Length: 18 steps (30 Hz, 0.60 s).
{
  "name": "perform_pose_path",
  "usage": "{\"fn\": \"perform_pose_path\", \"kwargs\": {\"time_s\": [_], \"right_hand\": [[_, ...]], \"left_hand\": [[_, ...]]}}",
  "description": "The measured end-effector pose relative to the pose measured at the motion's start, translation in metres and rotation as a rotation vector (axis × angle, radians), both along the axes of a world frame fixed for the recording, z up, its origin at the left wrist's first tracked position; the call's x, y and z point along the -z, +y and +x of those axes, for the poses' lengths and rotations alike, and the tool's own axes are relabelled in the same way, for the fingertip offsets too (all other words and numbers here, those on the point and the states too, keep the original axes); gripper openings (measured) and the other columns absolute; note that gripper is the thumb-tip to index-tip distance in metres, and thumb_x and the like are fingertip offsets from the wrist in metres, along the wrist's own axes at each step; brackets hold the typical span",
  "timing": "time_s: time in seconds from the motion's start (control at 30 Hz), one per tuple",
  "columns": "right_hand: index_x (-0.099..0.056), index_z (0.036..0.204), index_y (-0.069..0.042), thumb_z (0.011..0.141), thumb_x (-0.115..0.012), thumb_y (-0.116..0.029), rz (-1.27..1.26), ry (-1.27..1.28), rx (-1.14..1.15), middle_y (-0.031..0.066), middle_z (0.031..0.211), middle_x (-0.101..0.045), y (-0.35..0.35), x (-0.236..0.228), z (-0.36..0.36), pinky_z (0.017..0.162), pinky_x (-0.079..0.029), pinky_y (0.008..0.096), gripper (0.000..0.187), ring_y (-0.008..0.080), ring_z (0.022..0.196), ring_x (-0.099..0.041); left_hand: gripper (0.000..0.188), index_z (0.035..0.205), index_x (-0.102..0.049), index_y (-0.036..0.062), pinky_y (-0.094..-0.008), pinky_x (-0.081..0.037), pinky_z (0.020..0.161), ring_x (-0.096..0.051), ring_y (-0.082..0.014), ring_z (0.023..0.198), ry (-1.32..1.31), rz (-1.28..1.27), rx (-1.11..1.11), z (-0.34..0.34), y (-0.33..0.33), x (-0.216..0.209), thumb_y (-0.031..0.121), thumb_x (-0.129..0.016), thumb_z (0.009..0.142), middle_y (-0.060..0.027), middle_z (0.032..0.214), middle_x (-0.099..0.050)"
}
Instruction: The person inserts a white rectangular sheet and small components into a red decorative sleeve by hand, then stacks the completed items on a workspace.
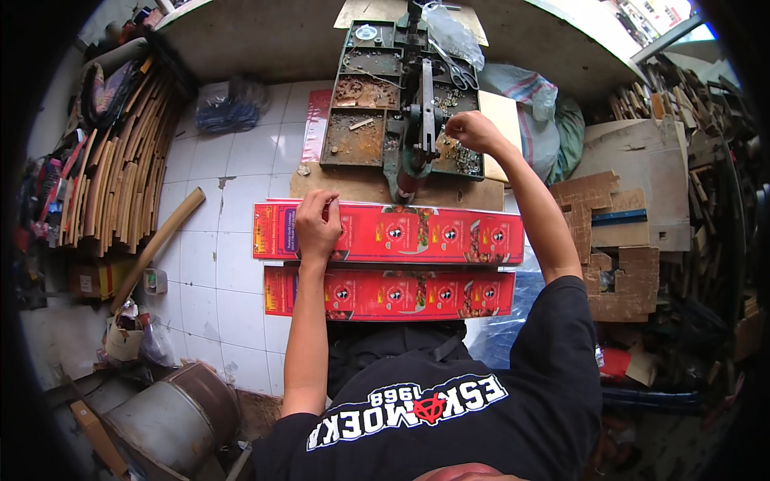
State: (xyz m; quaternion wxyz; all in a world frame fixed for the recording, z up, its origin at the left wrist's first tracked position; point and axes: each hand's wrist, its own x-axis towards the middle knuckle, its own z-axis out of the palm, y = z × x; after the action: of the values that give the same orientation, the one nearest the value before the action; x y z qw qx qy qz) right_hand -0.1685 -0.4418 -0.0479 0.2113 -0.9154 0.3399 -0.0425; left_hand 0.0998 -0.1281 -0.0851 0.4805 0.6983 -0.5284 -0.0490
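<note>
Two stacks of long red printed cardboard strips, the far stack (pixel 365 234) and the near stack (pixel 377 293), lie side by side in front of me. Over the left part of the far stack is my left hand (pixel 318 226), fingers curled and pinched together; what they hold, if anything, is too small to name. My right hand (pixel 476 131) reaches over the tray's right compartments, just beside the lever press (pixel 422 112). Its fingertips are pinched, their contents hidden. Small metal fasteners (pixel 461 160) are scattered under that hand.
A green compartment tray (pixel 321 132) surrounds the press. Scissors (pixel 460 75) and a clear plastic bag (pixel 451 36) rest at its far right. Cardboard stacks (pixel 120 160) line the left wall, with a cardboard tube (pixel 160 247) nearby. Cut boards (pixel 593 200) stand at right.
</note>
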Motion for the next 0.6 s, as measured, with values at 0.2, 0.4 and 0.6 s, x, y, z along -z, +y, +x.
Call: {"fn": "perform_pose_path", "kwargs": {"time_s": [0.2, 0.4, 0.6], "right_hand": [[-0.077, 0.094, -0.006, 0.08, -0.066, -0.006, 0.064, 0.003, 0.043, 0.0123, 0.089, -0.076, 0.001, 0.002, -0.029, 0.08, -0.056, 0.0378, 0.018, 0.0274, 0.084, -0.073], [-0.076, 0.092, -0.004, 0.081, -0.07, -0.005, 0.045, -0.084, 0.031, 0.0119, 0.087, -0.075, 0.013, -0.007, -0.037, 0.077, -0.056, 0.0364, 0.013, 0.0253, 0.081, -0.073], [-0.075, 0.09, -0.007, 0.08, -0.07, -0.006, -0.093, -0.088, -0.141, 0.0101, 0.089, -0.072, 0.029, -0.002, -0.012, 0.077, -0.055, 0.0403, 0.011, 0.0311, 0.087, -0.07]], "left_hand": [[0.01, 0.096, -0.069, 0.0059, -0.0394, -0.051, 0.08, -0.067, -0.0308, 0.087, -0.015, -0.012, -0.019, 0.001, 0.002, 0.001, 0.005, -0.066, 0.087, -0.0104, 0.098, -0.069], [0.01, 0.097, -0.07, 0.0058, -0.0388, -0.051, 0.08, -0.067, -0.0304, 0.086, -0.007, 0.005, -0.015, 0.0, 0.001, 0.0, 0.005, -0.066, 0.087, -0.0102, 0.098, -0.069], [0.01, 0.097, -0.07, 0.0058, -0.0394, -0.051, 0.078, -0.067, -0.0306, 0.086, 0.0, -0.004, -0.011, -0.001, 0.0, -0.002, 0.005, -0.066, 0.087, -0.0106, 0.098, -0.069]]}}
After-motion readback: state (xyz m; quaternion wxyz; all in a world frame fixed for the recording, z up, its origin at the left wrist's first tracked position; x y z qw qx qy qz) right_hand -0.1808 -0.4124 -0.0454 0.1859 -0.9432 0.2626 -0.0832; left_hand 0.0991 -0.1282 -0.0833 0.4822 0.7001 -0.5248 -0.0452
